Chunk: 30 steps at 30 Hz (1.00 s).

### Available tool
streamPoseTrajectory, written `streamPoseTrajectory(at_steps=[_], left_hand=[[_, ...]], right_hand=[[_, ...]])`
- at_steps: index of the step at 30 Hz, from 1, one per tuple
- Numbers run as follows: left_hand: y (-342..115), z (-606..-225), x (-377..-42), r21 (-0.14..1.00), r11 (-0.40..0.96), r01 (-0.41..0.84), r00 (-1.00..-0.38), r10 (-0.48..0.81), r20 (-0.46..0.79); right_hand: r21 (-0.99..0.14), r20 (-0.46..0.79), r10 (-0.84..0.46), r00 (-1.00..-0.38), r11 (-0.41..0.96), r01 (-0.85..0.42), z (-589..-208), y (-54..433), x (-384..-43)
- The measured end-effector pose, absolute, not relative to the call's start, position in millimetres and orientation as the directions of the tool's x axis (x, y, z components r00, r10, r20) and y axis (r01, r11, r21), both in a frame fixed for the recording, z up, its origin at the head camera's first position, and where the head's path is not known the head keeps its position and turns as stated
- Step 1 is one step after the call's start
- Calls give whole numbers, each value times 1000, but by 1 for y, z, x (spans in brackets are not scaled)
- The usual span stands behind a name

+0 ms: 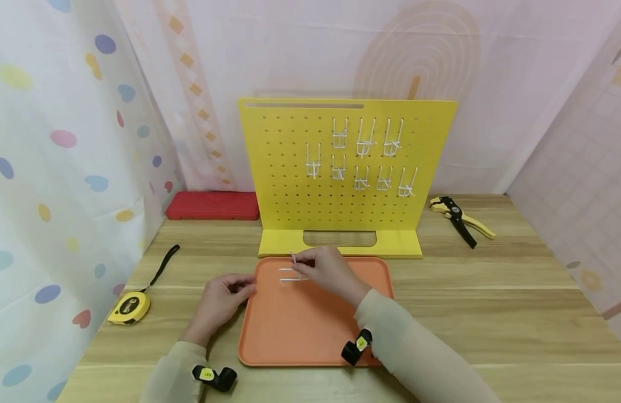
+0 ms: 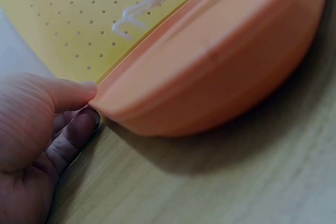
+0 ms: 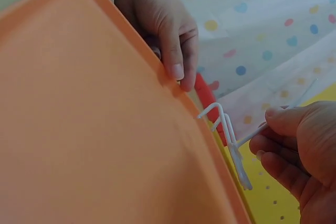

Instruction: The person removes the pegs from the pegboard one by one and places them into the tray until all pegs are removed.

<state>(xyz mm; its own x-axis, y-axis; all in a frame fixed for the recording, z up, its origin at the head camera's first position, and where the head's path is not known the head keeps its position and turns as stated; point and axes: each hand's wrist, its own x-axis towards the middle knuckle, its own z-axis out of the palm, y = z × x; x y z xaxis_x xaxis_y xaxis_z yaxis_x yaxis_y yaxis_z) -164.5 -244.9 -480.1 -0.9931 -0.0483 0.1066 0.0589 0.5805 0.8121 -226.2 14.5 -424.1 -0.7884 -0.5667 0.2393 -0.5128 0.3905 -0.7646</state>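
My right hand (image 1: 330,274) pinches the thin stem of a white wire pegboard hook (image 3: 235,156) between thumb and fingers. The hook's two prongs point left, over the far part of an orange tray (image 1: 300,330). At the tray's left rim, my left hand (image 1: 224,296) grips the edge, thumb above and a fingertip below in the left wrist view. Behind the tray stands a yellow pegboard (image 1: 340,224). Several white hooks like the held one hang in two rows on its upper middle and right, among them a leftmost hook (image 1: 313,165).
A yellow tape measure (image 1: 131,308) with a black strap lies at the left. Behind it is a red case (image 1: 213,205), beside the pegboard. Yellow and black wire strippers (image 1: 456,212) rest at the right on the wooden table (image 1: 491,313). Patterned curtains (image 1: 78,168) surround the table.
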Motion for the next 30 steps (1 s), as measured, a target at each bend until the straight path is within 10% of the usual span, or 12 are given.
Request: streamPoseTrajectory(at_steps=[30], left_hand=[[-242,-479,-163,811,583,44,-993,-64,100]], right_hand=[[-808,326,-521,-789,280,-518,-470,-2,-231]])
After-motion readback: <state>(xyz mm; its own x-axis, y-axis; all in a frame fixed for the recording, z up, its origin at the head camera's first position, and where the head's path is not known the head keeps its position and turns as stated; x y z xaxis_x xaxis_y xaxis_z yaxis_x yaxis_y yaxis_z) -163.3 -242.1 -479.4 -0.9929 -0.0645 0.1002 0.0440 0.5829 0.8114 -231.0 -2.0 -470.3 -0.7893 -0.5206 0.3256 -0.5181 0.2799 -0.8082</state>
